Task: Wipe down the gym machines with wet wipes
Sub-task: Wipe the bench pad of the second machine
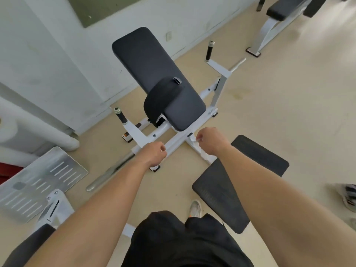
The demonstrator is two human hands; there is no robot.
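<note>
A white-framed gym machine [179,140] with a black padded backrest [146,58] and black seat [185,108] stands on the beige floor near the wall. My right hand [211,140] is closed on a white wet wipe [197,140] just in front of the seat, over the white frame bar. My left hand [155,153] hovers in a loose fist with nothing in it, above the lower left part of that bar. Two black-gripped handles [209,52] [120,115] stick up on either side of the machine.
A black rubber mat [260,157] lies to the right under my right arm. A perforated metal footplate [42,180] and a chrome bar [111,171] are at the left. Another bench [283,8] stands far right. Someone's shoe [348,197] shows at the right edge.
</note>
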